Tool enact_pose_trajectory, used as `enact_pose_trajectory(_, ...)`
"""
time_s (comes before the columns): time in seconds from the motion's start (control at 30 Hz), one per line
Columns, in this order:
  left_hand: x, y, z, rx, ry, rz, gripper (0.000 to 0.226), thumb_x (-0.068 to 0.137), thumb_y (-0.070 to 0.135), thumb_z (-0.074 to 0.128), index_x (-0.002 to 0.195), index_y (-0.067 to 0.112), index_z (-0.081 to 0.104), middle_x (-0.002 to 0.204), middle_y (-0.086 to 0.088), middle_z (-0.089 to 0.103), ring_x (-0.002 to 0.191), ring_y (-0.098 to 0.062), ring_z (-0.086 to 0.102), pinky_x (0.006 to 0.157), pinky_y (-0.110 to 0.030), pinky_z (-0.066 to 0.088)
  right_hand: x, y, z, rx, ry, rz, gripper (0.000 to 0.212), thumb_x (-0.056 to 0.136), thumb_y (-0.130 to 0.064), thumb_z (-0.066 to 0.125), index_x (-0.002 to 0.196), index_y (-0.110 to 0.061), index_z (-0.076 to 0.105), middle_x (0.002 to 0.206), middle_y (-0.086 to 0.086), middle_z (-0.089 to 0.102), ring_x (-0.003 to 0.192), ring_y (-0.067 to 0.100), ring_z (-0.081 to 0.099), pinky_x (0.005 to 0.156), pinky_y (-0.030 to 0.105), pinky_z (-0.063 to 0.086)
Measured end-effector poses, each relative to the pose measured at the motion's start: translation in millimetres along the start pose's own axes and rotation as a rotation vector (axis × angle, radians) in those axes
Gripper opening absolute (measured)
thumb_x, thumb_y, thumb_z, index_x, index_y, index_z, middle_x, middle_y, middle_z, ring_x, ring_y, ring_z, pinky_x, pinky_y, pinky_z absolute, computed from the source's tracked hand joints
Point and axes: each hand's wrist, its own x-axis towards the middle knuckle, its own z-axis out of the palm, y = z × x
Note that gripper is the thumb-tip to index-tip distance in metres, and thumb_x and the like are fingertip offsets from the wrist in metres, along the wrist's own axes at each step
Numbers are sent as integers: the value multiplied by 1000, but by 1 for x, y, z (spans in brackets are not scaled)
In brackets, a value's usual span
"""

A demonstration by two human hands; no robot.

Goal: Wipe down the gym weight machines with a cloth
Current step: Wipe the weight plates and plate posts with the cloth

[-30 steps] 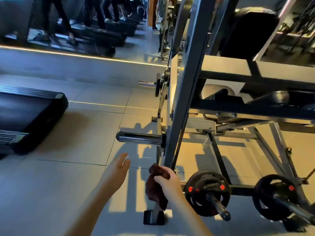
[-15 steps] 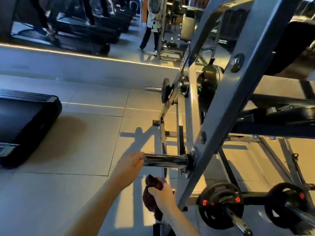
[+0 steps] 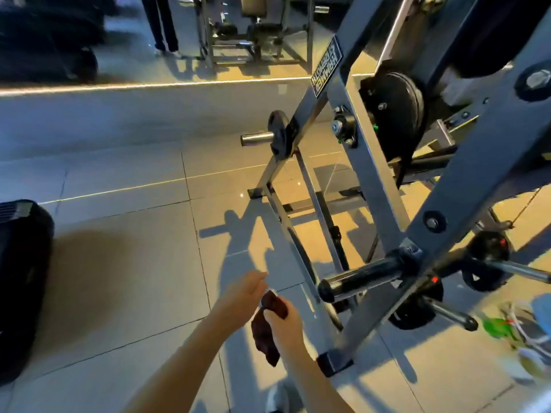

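Observation:
A grey steel weight machine (image 3: 372, 186) fills the right half of the view, its slanted beams running from top right down to the floor. A dark plate peg (image 3: 360, 278) sticks out toward me from the frame. My right hand (image 3: 283, 321) grips a dark red cloth (image 3: 265, 329) that hangs below the fist, left of the peg and apart from it. My left hand (image 3: 246, 289) floats just left of the cloth with relaxed fingers, its fingertips close to the cloth's top and holding nothing.
A black treadmill (image 3: 21, 278) end stands at the left edge. Black weight plates (image 3: 489, 260) sit on low pegs at the right. A chrome peg with a small plate (image 3: 278, 138) juts left farther back. A person's legs (image 3: 162, 25) stand beyond the lit floor strip.
My left hand has come off the peg and dropped back beside the cloth. The view has swung closer to the frame, so the peg now lies to the right of both hands.

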Motion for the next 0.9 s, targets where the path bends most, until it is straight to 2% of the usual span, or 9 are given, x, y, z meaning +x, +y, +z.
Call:
enact_pose_trajectory(0.17,52,-23,-26,-4,-90,-22,39,103,27,36,141,19,42,139,2,44,130,-15,42,101,-21,28,37,-21,29,85,80,28,12,87,-4,55,97,-7,59,81,19,63,70,25,62,67,45,53)
enact_pose_trajectory(0.3,89,-35,-45,39,-116,-18,40,104,31,34,140,18,44,138,-1,48,128,-18,45,103,-26,31,85,-18,44,177,162,111,21,85,-11,59,105,-16,61,98,16,67,92,34,64,88,54,52)
enact_pose_trajectory(0.4,113,-42,-58,66,-162,32,41,104,31,34,142,17,42,138,0,47,128,-16,44,100,-21,30,139,13,54,291,205,164,35,73,-30,64,108,-29,62,106,17,67,97,38,64,89,59,51)
enact_pose_trajectory(0.47,133,-47,-61,40,-175,46,42,104,32,34,141,17,44,140,0,46,127,-16,45,98,-23,33,146,-5,51,318,242,178,32,71,-35,66,102,-37,62,104,19,66,91,35,64,83,54,53)
enact_pose_trajectory(0.57,163,-50,-61,50,-231,56,35,104,27,34,133,17,51,128,0,52,119,-17,50,103,-30,36,143,-52,40,293,331,196,22,93,-10,59,113,-21,58,93,7,63,82,18,61,72,34,50)
enact_pose_trajectory(0.63,188,-54,-56,79,-283,105,25,104,25,34,112,20,58,106,0,56,97,-16,53,98,-36,42,155,-58,33,279,396,222,25,96,-6,56,121,-4,56,90,8,62,84,24,61,67,30,48)
enact_pose_trajectory(0.77,248,-61,-47,139,-424,157,16,104,27,33,101,22,48,107,-9,54,98,-23,52,95,-33,40,199,-54,34,365,554,421,37,98,-17,55,126,7,53,110,27,61,103,39,58,74,39,42)
enact_pose_trajectory(0.83,278,-67,-40,169,-477,240,11,104,27,33,104,26,44,108,3,46,99,-15,47,93,-29,36,223,-56,37,403,591,499,26,99,-24,53,107,-3,65,90,23,60,77,33,57,71,47,43)
enact_pose_trajectory(0.9,307,-75,-29,212,-513,359,9,104,27,34,106,25,43,106,5,40,96,-13,42,86,-26,32,247,-47,39,447,702,533,25,98,-15,51,100,5,65,81,26,61,67,36,56,62,50,43)
